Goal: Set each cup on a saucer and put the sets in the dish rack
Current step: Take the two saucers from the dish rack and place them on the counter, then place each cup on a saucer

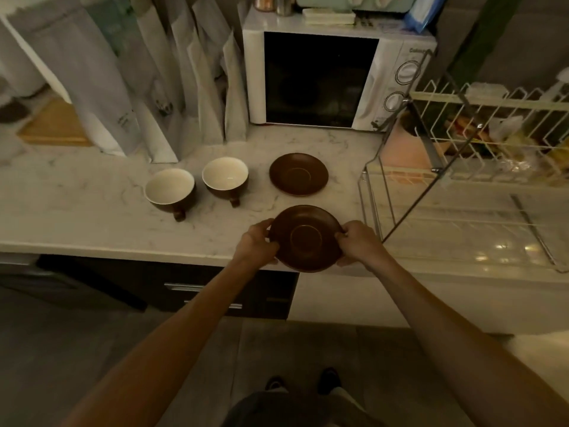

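Both hands, left hand (258, 241) and right hand (357, 241), pinch the near saucer (306, 238) by its rims at the surface (92, 208) edge. It could slip and fall to the floor. Two cups (170, 189) wait empty, left of the far saucer (298, 174).

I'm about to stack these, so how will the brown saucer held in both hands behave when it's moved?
The saucer looks like glazed ceramic: probably rigid, breakable if dropped. Its smooth sheen suggests slipperiness, so the left hand and right hand pinching opposite rims seems wise. Flat and shallow, it shouldn't tip.
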`<state>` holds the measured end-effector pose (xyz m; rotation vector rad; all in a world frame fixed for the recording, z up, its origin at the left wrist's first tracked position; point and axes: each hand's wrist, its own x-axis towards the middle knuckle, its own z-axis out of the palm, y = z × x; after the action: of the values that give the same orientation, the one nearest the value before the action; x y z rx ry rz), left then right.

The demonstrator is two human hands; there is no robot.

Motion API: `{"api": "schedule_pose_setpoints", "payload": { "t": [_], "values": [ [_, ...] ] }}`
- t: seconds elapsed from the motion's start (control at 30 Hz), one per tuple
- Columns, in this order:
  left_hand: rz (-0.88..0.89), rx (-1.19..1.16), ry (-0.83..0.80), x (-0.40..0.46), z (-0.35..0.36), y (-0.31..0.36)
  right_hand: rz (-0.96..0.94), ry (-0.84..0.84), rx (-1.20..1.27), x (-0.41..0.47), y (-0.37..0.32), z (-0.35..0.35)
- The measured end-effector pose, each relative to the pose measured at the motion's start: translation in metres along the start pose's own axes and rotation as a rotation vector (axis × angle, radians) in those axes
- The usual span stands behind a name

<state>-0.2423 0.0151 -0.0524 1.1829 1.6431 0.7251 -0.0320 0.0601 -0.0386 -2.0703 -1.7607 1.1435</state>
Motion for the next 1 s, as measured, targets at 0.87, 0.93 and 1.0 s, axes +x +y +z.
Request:
{"api": "schedule_pose_setpoints", "payload": {
  "t": [0.87, 0.93, 1.0],
  "values": [
    [-0.007, 0.214, 0.096, 0.041, -0.008, -0.008, -0.117, 0.223, -0.555, 0.041, -0.014, 0.007],
    [0.002, 0.226, 0.114, 0.039, -0.023, -0.010, -0.183, 0.337, -0.650, 0.040, -0.021, 0.004],
    [0.000, 0.227, 0.150, 0.038, -0.044, -0.013, -0.256, 0.393, -0.676, 0.041, -0.032, 0.002]
  ]
}}
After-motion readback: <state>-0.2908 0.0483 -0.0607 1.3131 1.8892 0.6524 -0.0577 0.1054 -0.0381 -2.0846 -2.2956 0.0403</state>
